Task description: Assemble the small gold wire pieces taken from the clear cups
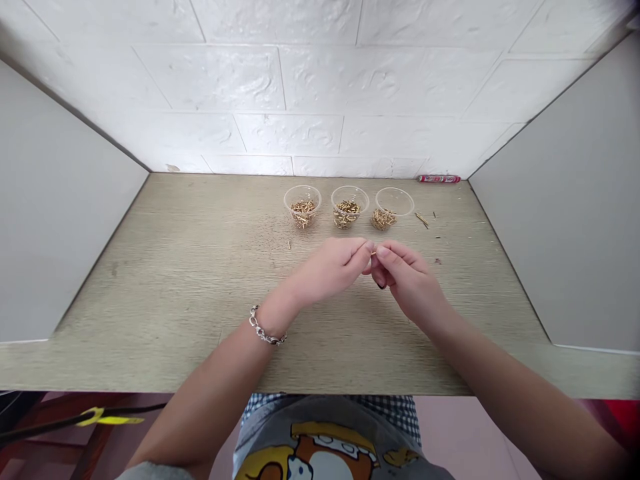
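My left hand (334, 268) and my right hand (411, 279) meet over the table, in front of three clear plastic cups. Between their pinched fingertips shows a tiny gold-coloured pin (374, 253), gripped from both sides; most of it is hidden by the fingers. Small metal pins fill the bottoms of the left cup (303, 212), the middle cup (347, 213) and the right cup (384, 219). The right cup leans away from the other two in this view, and its pins look paler.
Beside the right cup lie a few loose thin pins (422, 221). One more loose pin (289, 245) is left of my hands, near brown specks. A red wrapped stick (439, 179) rests against the white wall (320, 80). Grey panels (60, 200) bound the wooden table (165, 287).
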Demonstrator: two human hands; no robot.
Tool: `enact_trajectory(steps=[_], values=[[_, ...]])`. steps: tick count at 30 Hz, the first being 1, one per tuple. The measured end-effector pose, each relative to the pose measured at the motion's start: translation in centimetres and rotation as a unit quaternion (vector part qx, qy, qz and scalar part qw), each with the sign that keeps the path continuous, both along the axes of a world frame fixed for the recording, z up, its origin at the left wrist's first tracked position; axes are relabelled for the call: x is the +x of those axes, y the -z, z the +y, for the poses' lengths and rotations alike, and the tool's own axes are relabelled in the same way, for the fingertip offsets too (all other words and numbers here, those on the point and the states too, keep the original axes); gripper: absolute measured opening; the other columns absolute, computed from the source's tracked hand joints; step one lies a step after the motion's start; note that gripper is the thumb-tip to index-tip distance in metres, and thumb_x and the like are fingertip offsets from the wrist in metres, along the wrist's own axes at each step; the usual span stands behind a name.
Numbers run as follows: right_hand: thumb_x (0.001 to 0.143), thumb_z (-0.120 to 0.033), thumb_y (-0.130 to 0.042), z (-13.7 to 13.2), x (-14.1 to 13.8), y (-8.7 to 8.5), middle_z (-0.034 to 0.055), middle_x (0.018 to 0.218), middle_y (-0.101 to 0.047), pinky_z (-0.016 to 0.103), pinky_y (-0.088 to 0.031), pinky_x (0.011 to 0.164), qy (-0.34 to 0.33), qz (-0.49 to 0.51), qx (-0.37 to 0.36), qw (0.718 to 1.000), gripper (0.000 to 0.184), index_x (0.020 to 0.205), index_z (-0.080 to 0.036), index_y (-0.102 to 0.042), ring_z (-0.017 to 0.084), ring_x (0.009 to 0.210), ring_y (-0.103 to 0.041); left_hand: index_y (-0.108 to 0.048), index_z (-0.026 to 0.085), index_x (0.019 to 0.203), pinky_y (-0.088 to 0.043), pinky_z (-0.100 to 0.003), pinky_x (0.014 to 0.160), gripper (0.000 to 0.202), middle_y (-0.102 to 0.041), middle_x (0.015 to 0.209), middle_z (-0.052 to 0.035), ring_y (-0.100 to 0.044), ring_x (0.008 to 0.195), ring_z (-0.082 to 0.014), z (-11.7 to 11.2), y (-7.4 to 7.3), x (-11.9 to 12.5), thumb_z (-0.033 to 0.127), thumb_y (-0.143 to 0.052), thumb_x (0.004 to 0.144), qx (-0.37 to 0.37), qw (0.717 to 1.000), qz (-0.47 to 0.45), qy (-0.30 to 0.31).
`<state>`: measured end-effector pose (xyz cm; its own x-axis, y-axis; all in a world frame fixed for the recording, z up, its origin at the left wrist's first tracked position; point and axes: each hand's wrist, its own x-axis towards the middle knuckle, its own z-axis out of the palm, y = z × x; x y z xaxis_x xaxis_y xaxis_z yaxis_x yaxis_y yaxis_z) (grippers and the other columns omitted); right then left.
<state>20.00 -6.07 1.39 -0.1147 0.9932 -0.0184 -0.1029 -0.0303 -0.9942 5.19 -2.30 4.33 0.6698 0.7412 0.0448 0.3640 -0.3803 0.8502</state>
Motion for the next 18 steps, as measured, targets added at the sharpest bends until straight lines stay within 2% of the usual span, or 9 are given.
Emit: enact_trajectory(steps=[6,10,18], values=[[0.088,-0.032,-0.045,-0.06,-0.04,-0.28,-0.0044,0.052,-0.043,0.024,-0.03,0.052,0.016,-0.059,0.045,0.997,0.031,0.06,-0.019,-0.047,0.009,0.052,-0.038,-0.053,0.015,0.064,-0.037,-0.023,0.066,0.042,-0.064,0.067,0.0007,-0.052,0.062,-0.0092,-0.1,0.38,0.45,0.028,-0.026,0.093,0.021,0.999,-0.03,-0.025],[0.089,-0.031,-0.044,-0.12,-0.06,-0.49,-0.0044,0.052,-0.042,0.025,-0.03,0.052,0.018,-0.077,0.054,0.995,0.032,0.06,-0.019,-0.046,0.009,0.052,-0.037,-0.049,0.015,0.059,-0.035,-0.022,0.062,0.042,-0.059,0.062,0.0018,-0.047,0.057,-0.0084,-0.26,0.64,0.67,0.028,-0.027,0.093,0.048,0.997,-0.037,-0.051],[0.089,-0.031,-0.044,-0.19,-0.19,-0.47,-0.0042,0.052,-0.042,0.026,-0.033,0.055,0.012,-0.09,0.057,0.994,0.03,0.062,-0.019,-0.048,0.01,0.053,-0.039,-0.045,0.015,0.059,-0.033,-0.023,0.058,0.041,-0.056,0.06,0.002,-0.047,0.056,-0.0085,-0.2,0.98,0.8,0.032,-0.027,0.093,0.057,0.994,-0.035,-0.086]])
